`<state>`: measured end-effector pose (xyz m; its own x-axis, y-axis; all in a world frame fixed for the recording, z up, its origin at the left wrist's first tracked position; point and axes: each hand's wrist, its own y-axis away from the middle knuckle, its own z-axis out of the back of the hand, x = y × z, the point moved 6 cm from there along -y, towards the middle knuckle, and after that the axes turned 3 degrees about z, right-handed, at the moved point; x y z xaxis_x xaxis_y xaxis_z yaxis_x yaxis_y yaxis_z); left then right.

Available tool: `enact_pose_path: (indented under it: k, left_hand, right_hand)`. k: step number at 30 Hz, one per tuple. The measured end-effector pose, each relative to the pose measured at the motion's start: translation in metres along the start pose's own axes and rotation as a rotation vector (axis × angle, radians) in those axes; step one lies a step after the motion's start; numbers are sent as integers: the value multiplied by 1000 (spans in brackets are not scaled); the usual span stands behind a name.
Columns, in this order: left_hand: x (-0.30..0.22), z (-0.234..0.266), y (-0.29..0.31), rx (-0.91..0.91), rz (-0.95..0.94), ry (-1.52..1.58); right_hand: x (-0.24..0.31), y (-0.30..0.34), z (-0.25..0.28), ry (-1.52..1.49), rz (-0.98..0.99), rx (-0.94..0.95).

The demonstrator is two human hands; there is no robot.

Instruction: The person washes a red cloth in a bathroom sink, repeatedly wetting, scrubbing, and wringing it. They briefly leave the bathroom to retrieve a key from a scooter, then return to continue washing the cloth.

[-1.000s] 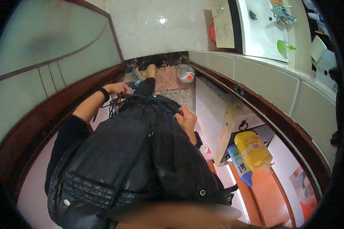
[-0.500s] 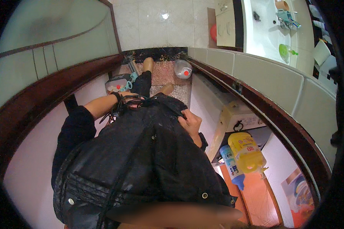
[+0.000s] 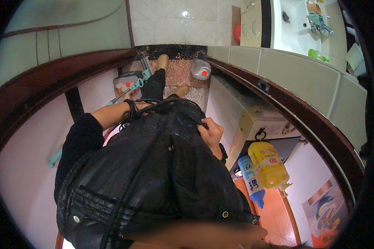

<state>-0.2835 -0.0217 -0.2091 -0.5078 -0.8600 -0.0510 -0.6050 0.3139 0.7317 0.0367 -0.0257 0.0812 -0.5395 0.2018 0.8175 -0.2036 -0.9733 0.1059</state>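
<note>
We found the black jacket already worn, its right edge pinched narrowly in the right hand, the left hand half hidden at its lower front, grip untellable, and what handling remained we couldn't judge.

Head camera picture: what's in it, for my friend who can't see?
A person's right hand seems to pinch the edge of their black jacket; the left hand is mostly hidden. At right are a yellow bottle and a blue bottle; ahead sits a red-capped clear jug.
</note>
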Motion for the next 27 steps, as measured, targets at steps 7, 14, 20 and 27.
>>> enact_pose_path:
  k: [7,14,20,27]
  left_hand:
    - [-9,-15,-8,-66,-42,-156]
    - [-47,-36,-9,-253,-117,-503]
    - [-92,-47,4,-495,-109,-832]
    - [-143,-69,91,-474,-429,-851]
  right_hand:
    - [11,1,6,-10,15,20]
    - [50,-4,17,82,230,90]
    - [88,8,41,116,353,79]
    - [92,22,68,59,89,122]
